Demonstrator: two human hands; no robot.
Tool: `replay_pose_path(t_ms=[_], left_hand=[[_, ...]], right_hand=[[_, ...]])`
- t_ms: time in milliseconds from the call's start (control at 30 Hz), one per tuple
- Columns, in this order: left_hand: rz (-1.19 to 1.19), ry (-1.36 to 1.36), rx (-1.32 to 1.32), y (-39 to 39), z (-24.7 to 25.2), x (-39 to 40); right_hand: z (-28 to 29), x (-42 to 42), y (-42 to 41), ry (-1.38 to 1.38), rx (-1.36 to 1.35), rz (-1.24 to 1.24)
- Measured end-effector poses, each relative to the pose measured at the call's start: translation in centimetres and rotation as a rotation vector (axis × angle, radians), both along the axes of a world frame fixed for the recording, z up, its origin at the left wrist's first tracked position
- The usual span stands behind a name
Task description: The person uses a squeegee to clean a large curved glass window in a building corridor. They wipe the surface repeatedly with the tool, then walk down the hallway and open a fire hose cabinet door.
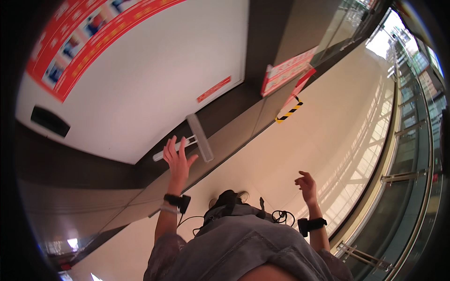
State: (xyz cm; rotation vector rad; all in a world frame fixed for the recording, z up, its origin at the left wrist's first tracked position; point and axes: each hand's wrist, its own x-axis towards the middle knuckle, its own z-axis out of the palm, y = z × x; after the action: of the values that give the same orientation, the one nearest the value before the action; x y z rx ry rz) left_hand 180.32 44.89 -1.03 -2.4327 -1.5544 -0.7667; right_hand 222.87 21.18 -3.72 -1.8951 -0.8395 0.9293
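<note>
My left hand (178, 165) reaches forward, back of the hand toward me, fingers extended and thumb spread out. Behind its fingers runs the pale handle of a T-shaped squeegee (201, 138), whose long, translucent-looking head points to the right. The palm is hidden, so whether the fingers grip the handle or only overlap it in view cannot be told. In front of the squeegee's far side stands the dark lower frame of a white wall panel (168, 87). My right hand (306, 186) hangs in the air at the right, fingers loosely bent and apart, holding nothing.
A red-and-white sign (288, 75) stands by the wall, with a yellow-and-black striped edge (290, 112) near the beige floor (334, 116). A glass railing with a metal rail (404, 168) curves along the right. Black cables (283, 217) hang at my waist.
</note>
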Motion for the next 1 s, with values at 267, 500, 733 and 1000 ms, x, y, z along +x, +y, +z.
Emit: replay_pose_path(t_ms=[267, 500, 733, 1000], left_hand=[[-0.844, -0.03, -0.373, -0.4, 2.7, 22.4], [-1.115, 0.077, -0.417, 7.3, 2.6, 41.8], [-1.288, 0.146, -0.49, 15.8, 2.9, 61.8], [-1.718, 0.18, -0.539, 16.8, 2.8, 87.0]], right_hand=[[2.2, 6.5, 8.9, -0.014, 0.068, 0.466], [4.4, 19.6, 15.0, -0.215, 0.132, 0.547], [4.4, 35.2, 13.0, -0.07, -0.069, 0.504], [1.3, 49.1, 11.4, 0.138, -0.128, 0.522]])
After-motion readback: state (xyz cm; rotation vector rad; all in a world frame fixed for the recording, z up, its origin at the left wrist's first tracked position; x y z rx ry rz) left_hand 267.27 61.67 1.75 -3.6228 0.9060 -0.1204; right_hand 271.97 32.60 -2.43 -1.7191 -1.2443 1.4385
